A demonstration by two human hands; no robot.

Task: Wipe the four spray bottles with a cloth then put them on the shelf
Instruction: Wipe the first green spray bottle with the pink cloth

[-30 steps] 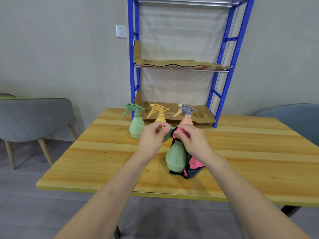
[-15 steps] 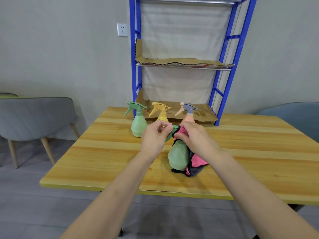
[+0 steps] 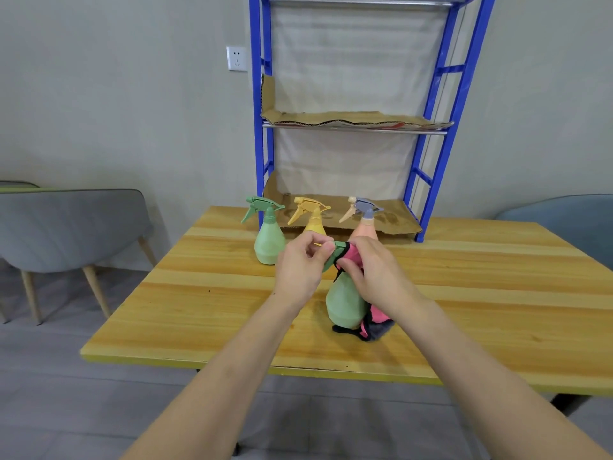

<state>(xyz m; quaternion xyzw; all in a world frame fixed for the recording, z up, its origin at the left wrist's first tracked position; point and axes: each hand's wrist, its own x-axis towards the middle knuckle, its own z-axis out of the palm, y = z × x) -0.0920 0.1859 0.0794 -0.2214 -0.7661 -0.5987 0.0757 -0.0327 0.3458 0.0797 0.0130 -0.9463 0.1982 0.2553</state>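
A green spray bottle (image 3: 345,303) stands upright on the wooden table (image 3: 205,293) in front of me. My left hand (image 3: 300,272) pinches its green spray head. My right hand (image 3: 374,277) grips a pink and dark grey cloth (image 3: 373,322) against the bottle's neck and right side; the cloth hangs down to the tabletop. Behind them stand three more bottles: a green one (image 3: 269,240), a yellow one (image 3: 313,220) partly hidden by my left hand, and a peach one with a grey head (image 3: 365,224). The blue metal shelf (image 3: 431,104) rises at the table's far edge.
Cardboard sheets (image 3: 351,117) line the shelf's levels, the lowest lying at table height behind the bottles. A grey chair (image 3: 66,227) stands left of the table and a blue-grey chair (image 3: 570,220) at the right. A wall socket (image 3: 237,58) is left of the shelf.
Both hands stay on the near green bottle, the right hand shifting the cloth slightly around its neck. The view has moved a little; the bottles behind have not moved.
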